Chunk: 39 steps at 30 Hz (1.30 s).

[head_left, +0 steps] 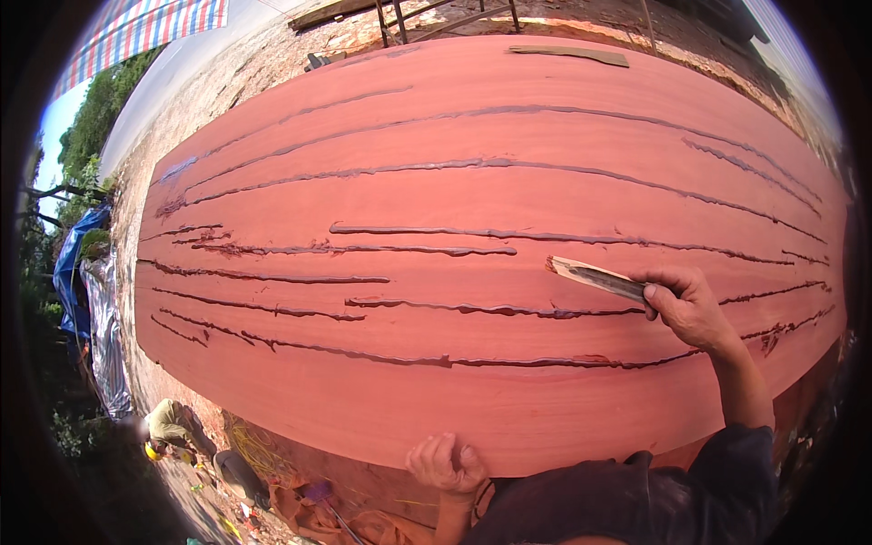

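Observation:
A large reddish board (472, 409) spreads in front of me, crossed lengthwise by several raised dark-brown lines of paste (509, 310). In my right hand (686, 304), a flat wooden stick (595, 275) is pinched between thumb and fingers. Its far tip points left and carries dark-red paste; it appears just above the board, between two paste lines. Whether the tip touches the surface I cannot tell. My left hand (445, 465) rests at the board's near edge, fingers loosely bent and thumb apart, with nothing visible in it.
A thin wooden strip (568, 55) lies at the board's far edge, with a metal frame (445, 18) beyond. Off the left side are blue and silver sheeting (100, 318) and greenery. A crouching person (177, 427) is at lower left, near brownish cloth (381, 525) on the ground.

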Motion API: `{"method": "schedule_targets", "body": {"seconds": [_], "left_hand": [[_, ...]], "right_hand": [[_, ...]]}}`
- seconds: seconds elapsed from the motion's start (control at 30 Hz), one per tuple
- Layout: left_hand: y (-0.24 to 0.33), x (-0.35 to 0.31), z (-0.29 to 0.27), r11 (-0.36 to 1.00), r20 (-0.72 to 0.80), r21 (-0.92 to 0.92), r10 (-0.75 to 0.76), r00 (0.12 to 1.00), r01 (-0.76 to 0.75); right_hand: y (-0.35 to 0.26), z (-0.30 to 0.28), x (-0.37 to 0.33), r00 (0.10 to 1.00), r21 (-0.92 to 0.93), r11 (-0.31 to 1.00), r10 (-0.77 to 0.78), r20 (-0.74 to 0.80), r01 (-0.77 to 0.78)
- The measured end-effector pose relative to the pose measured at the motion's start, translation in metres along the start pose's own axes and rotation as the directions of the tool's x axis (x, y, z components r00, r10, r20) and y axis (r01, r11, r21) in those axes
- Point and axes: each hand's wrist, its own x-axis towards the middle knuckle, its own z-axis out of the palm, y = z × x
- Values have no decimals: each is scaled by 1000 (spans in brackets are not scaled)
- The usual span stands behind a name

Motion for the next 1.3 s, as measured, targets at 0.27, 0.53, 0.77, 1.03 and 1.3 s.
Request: {"method": "schedule_targets", "body": {"seconds": [0.27,0.53,0.77,1.03,1.3], "left_hand": [[1,2,1,1000,-19,5,13,1000,-13],[2,0,-2,1000,9,-10,0,1000,0],[0,0,3,1000,-29,30,6,1000,-5],[1,-1,1,1000,-24,-5,-7,1000,7],[0,2,-1,999,-39,-36,-3,999,1]], "right_hand": [[3,-4,-4,1000,-2,1000,-26,-4,26],[-9,2,5,998,11,1000,-28,48,27],[-10,-11,28,999,50,998,39,-3,-39],[-32,-40,60,994,-58,996,69,-87,-74],[-48,-7,75,998,-141,990,15,67,-5]]}}
